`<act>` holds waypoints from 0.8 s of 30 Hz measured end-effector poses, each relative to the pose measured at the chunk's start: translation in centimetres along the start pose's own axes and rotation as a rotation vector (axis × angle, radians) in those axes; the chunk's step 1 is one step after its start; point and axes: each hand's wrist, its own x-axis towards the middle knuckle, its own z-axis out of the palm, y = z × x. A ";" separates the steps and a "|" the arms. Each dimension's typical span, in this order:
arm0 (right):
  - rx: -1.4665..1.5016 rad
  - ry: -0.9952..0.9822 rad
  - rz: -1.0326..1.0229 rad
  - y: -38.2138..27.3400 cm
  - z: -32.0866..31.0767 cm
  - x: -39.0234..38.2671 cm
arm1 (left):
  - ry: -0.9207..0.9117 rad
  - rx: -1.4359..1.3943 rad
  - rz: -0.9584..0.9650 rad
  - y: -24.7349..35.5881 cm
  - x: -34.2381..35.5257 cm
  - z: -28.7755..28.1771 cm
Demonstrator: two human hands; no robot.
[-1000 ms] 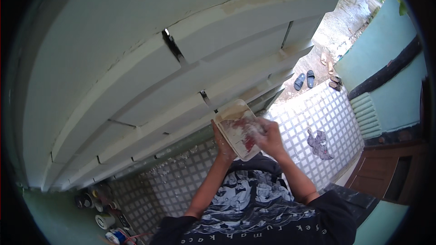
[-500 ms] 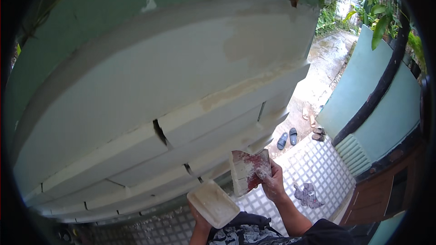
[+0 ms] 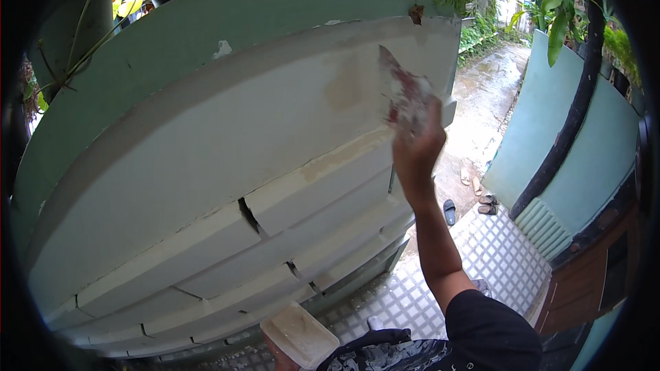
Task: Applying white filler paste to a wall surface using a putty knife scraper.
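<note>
A: What's nearest?
B: The shallow cream rectangular tray (image 3: pixel 300 334), low in front of the dark T-shirt (image 3: pixel 491 330). The left hand (image 3: pixel 280 356) grips it by its left side, though most of that hand is hidden.
A: Anything in the tray?
B: Off-white smears on the bottom; I can't tell how thick they are.
A: And the right hand (image 3: pixel 419 141)?
B: Raised and clenched around a flat red blade smeared with white (image 3: pixel 405 89). The blade is blurred, up in front of the white wall panel (image 3: pixel 227 130), near its beige damp patch (image 3: pixel 342 86). I can't tell whether they touch.
A: Farther off?
B: On the ground to the right, 1 dark blue slide sandal (image 3: pixel 449 212) and 2 beige sandals (image 3: pixel 471 180).
A: Other containers?
B: 1 grey tapered plant pot (image 3: pixel 82 24), upper left, above the green wall band (image 3: pixel 227 24); its contents are hard to make out.
</note>
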 end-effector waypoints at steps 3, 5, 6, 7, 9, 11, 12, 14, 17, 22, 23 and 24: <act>-0.072 -0.005 -0.036 -1.6 2.7 -0.6 | -0.019 0.006 0.006 0.9 0.4 0.3; -0.105 -0.034 -0.221 -3.3 2.9 -1.8 | -0.037 0.010 0.001 1.3 1.1 0.7; -0.067 -0.071 -0.261 -4.5 3.4 -2.6 | -0.028 0.010 0.012 1.5 1.2 0.5; -0.067 -0.072 -0.257 -5.3 3.4 -3.0 | -0.025 0.009 0.013 1.5 1.2 0.4; 0.173 -0.174 -0.196 -6.3 3.4 -3.5 | -0.022 0.009 0.011 1.7 1.3 0.4; 0.143 -0.095 -0.174 -4.9 2.8 -3.1 | -0.020 0.008 0.007 2.0 1.2 0.2; 0.112 -0.015 -0.156 -4.0 2.3 -2.6 | -0.023 0.007 0.002 2.1 1.2 0.3; -0.015 0.029 -0.061 -2.8 1.5 -0.8 | -0.013 -0.003 0.010 2.1 0.9 0.3; -0.239 0.064 -0.076 -2.2 2.2 -0.9 | -0.015 -0.022 0.006 1.5 0.9 0.9; -0.046 -0.072 -0.483 -7.1 6.1 -4.1 | -0.001 -0.051 0.004 0.6 0.4 1.5; -0.092 -0.115 -0.555 -8.1 6.4 -4.9 | 0.007 -0.058 0.006 0.3 0.0 1.6; -0.087 -0.123 -0.554 -8.2 6.2 -4.8 | 0.016 -0.065 0.008 0.1 -0.4 1.7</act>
